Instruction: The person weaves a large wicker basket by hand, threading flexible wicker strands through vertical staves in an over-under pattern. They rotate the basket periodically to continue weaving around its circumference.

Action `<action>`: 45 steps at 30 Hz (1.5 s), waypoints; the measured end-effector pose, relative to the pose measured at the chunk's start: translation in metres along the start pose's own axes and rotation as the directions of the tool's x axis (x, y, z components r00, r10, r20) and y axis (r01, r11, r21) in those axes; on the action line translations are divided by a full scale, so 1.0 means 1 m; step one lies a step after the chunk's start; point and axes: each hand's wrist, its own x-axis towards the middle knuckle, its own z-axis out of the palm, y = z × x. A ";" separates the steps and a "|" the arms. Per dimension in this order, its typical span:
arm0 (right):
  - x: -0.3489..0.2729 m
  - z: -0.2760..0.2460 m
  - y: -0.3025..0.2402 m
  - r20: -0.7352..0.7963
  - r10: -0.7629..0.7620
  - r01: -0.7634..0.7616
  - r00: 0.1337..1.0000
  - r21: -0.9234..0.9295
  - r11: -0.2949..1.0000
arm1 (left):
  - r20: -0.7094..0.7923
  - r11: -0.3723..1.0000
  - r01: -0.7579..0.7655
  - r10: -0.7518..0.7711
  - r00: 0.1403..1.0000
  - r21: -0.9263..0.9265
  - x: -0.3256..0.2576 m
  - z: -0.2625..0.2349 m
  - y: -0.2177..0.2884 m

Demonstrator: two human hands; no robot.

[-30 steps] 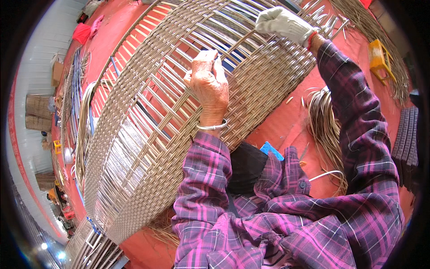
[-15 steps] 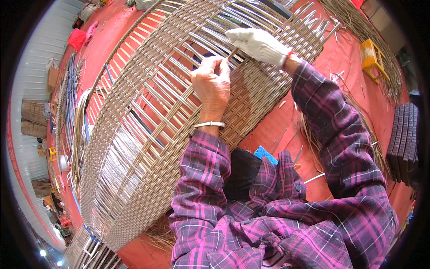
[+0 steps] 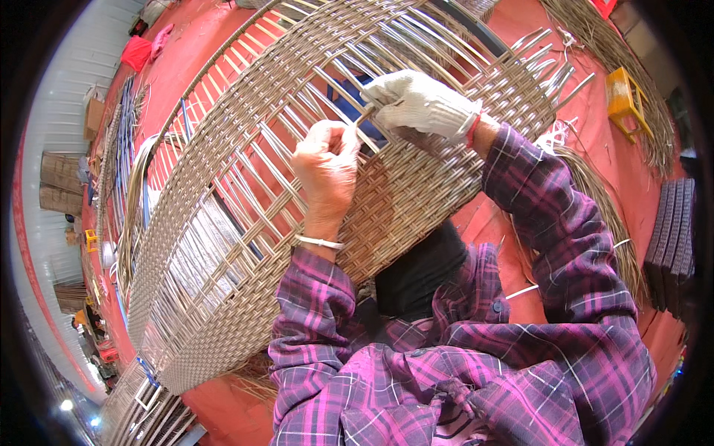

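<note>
A large woven panel (image 3: 439, 175) of brown-grey rattan-like strips slants across the view, tightly woven along its near side and open-barred through the middle. My bare left hand (image 3: 326, 163), with a white band at the wrist, is closed in a pinch over the open bars. My right hand (image 3: 422, 105), in a white knitted glove, is closed at the edge of the tight weave. A short brown weaving strip (image 3: 365, 114) shows between the two hands, its ends hidden in the fingers.
Red sheeting (image 3: 216, 33) covers the floor. A yellow stool (image 3: 627, 102) stands at the right, beside long bundled strips (image 3: 610, 74). Dark stacked pieces (image 3: 669, 230) lie at the far right. Strands of blue and grey (image 3: 121, 149) lie at the left.
My left hand has moved left and a little down. My gloved right hand has come slightly lower, its fingers now more curled. The panel's right end has shifted right and down in view.
</note>
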 end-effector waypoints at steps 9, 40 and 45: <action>0.002 -0.025 -0.025 0.414 0.191 -0.311 0.890 0.246 0.918 | 0.051 0.997 -0.007 0.003 0.999 0.071 -0.004 0.023 0.010; -0.009 -0.022 -0.019 0.059 -0.023 0.055 0.998 -0.625 0.779 | 0.047 0.890 -0.411 0.410 0.911 0.196 0.003 0.038 -0.003; -0.014 -0.024 -0.012 0.039 -0.170 0.157 0.985 -0.626 0.764 | 0.052 0.875 -0.432 0.432 0.900 0.218 0.001 0.035 0.001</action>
